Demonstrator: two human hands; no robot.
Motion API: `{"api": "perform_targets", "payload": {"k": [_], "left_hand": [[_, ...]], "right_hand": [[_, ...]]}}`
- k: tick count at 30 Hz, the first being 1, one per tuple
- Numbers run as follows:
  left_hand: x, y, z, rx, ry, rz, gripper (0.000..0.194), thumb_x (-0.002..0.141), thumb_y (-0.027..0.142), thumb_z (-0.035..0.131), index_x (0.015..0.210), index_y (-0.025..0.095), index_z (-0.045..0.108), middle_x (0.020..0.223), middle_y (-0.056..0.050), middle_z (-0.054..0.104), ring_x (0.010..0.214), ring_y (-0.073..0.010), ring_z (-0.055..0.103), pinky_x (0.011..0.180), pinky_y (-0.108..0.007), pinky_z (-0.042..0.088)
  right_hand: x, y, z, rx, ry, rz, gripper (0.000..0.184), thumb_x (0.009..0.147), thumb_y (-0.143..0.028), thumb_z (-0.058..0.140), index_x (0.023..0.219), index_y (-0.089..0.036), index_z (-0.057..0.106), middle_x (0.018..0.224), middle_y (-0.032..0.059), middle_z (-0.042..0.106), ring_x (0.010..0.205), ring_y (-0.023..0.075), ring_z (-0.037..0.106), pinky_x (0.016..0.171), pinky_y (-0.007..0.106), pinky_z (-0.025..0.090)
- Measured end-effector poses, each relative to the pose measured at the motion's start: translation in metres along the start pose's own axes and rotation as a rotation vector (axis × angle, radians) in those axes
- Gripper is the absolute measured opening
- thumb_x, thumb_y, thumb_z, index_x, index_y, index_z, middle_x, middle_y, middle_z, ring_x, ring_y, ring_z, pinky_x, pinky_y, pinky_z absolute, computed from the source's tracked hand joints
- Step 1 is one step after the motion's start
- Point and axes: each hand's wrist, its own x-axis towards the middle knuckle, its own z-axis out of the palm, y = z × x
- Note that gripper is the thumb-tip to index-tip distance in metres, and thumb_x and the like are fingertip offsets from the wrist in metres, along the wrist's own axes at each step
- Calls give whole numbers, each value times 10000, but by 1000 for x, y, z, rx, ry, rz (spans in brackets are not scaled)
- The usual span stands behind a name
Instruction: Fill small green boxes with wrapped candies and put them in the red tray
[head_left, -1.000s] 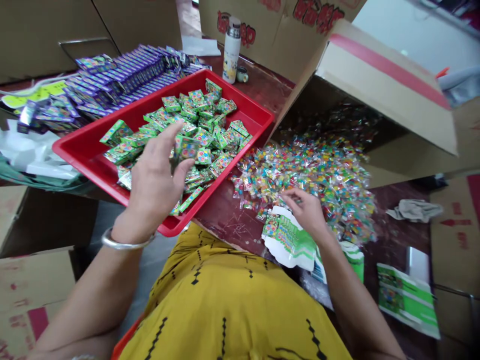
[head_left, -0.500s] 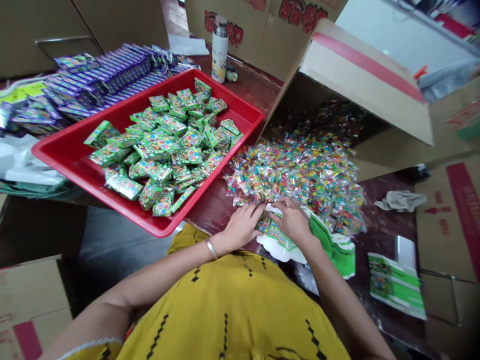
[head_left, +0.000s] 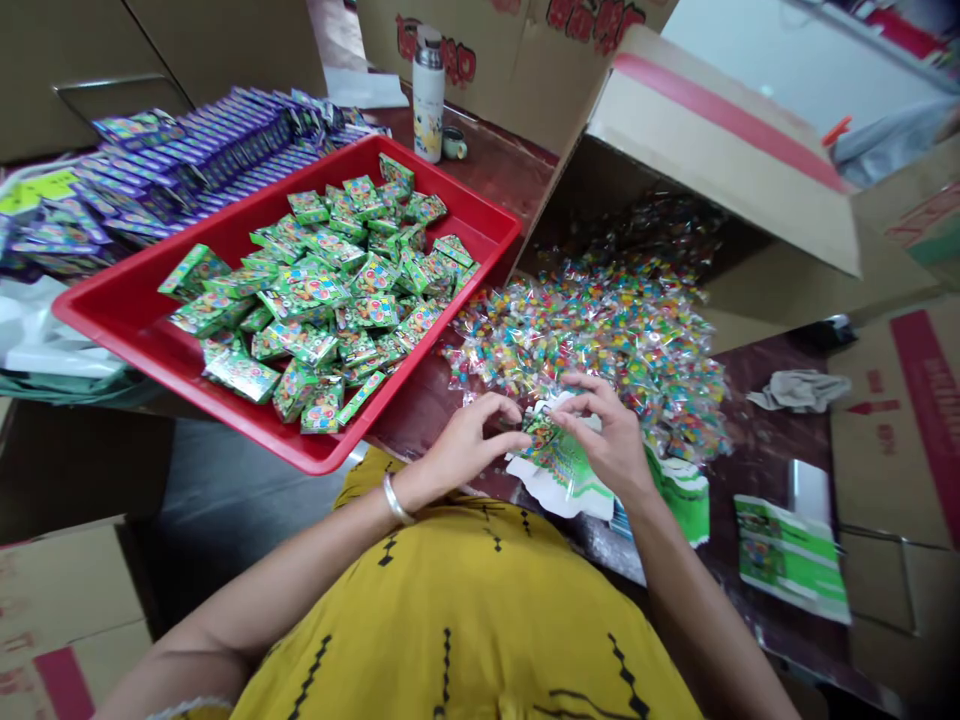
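My left hand [head_left: 476, 440] curves at the left end of a small green printed box [head_left: 540, 432], its thumb and fingers apart. From the other side my right hand [head_left: 606, 440] has its thumb and a fingertip pinched at the box's upper right edge, the other fingers raised. Beneath lie flat green-and-white carton blanks [head_left: 574, 478], fanned in a stack. A second stack of green blanks [head_left: 686, 500] sits partly behind my right forearm. Clear sachets of coloured candy [head_left: 600, 330] are heaped just beyond my hands.
At the left stands a red tray [head_left: 341, 445] piled with green boxes [head_left: 307, 290]; purple boxes [head_left: 217, 150] are lined up behind it. A tipped carton [head_left: 735, 120] holds more sachets. Also around are a bottle [head_left: 428, 105], a cloth [head_left: 801, 390] and a green printed packet [head_left: 791, 560].
Both hands have lifted off the blanks and their fingers have spread. The left hand has drawn slightly left, and the small box between them shows more clearly.
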Motion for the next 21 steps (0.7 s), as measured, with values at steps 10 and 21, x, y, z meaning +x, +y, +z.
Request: {"api": "perform_targets", "payload": {"k": [10,21], "left_hand": [[-2,6,-8,-922,-344,-309,534,641,325,841,1115,161,657,994,-102,669,847,-185,642,772,-296,499],[-6,15,-13,-454,-191,-192,247,836,361,642,896,129,701,789,-13,639,700,-120,536,665,-231,425]], "right_hand": [[2,-36,0,247,-245,19,70,796,-310,714,784,-244,693,1341,62,562,1276,291,491,1063,507,378],[12,-36,-1,125,-330,-39,150,748,-335,760,724,-223,662,1334,61,566,1251,266,511,1051,449,388]]}}
